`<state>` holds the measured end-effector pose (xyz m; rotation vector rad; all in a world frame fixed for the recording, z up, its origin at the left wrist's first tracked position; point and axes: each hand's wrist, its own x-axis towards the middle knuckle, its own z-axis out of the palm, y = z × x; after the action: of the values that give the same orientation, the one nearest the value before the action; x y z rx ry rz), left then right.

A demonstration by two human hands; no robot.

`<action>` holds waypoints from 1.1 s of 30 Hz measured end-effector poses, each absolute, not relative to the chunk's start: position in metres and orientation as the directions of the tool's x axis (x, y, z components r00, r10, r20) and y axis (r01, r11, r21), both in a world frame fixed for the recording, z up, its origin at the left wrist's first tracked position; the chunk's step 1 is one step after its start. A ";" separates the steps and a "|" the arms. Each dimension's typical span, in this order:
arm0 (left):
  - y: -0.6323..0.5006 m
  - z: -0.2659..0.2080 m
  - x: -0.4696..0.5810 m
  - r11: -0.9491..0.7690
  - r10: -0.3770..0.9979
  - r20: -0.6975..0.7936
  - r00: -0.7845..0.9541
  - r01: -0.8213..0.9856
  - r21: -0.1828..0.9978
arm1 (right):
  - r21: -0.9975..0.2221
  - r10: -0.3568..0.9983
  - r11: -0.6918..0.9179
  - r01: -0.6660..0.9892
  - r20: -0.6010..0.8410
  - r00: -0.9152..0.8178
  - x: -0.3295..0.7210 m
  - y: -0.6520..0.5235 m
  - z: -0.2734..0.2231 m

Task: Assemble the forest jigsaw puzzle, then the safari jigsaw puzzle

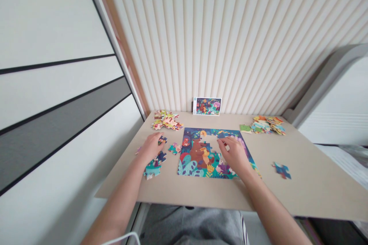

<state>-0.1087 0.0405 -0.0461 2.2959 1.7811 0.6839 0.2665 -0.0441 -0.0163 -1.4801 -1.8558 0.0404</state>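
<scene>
A partly assembled jigsaw puzzle [195, 160] with forest animals lies on the table, with a gap in its upper middle showing the tabletop. My right hand [234, 155] is over its right half, thumb and forefinger pinched at the gap's right edge; whatever is between the tips is too small to make out. Off the puzzle's left side, my left hand [151, 147] has its fingers closed on a dark blue puzzle piece [163, 140]. Loose pieces [152, 169] in teal and navy lie below that hand. Between hand and puzzle lies a teal and pink piece [174, 148].
A picture card [207, 106] of the same scene stands against the ribbed wall. Piles of pieces lie at the back left [165, 120] and back right [267, 124]. One blue piece [282, 170] lies to the right on the beige table [310, 183].
</scene>
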 end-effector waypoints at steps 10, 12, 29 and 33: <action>0.033 -0.035 -0.103 -0.297 0.934 0.346 0.088 0.730 0.616 | -0.476 0.877 0.323 0.818 0.476 -0.069 0.262 -0.046 -0.017; 0.027 -0.025 -0.095 -0.307 0.929 0.366 0.052 0.660 0.686 | -0.489 0.878 0.342 0.802 0.471 -0.087 0.260 -0.046 -0.017; -0.070 -0.028 0.038 -0.416 0.909 0.401 0.115 0.194 0.888 | -0.676 0.836 0.545 0.495 0.390 -0.387 0.234 -0.060 -0.014; -0.082 -0.036 0.042 -0.503 0.863 0.469 0.186 0.392 0.770 | -0.689 0.886 0.463 0.557 0.334 -0.322 0.242 -0.050 -0.020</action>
<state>0.0424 -0.0816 -0.0363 1.9820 1.1727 1.2797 0.2424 -0.0501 -0.0201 -1.1979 -2.0153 0.6016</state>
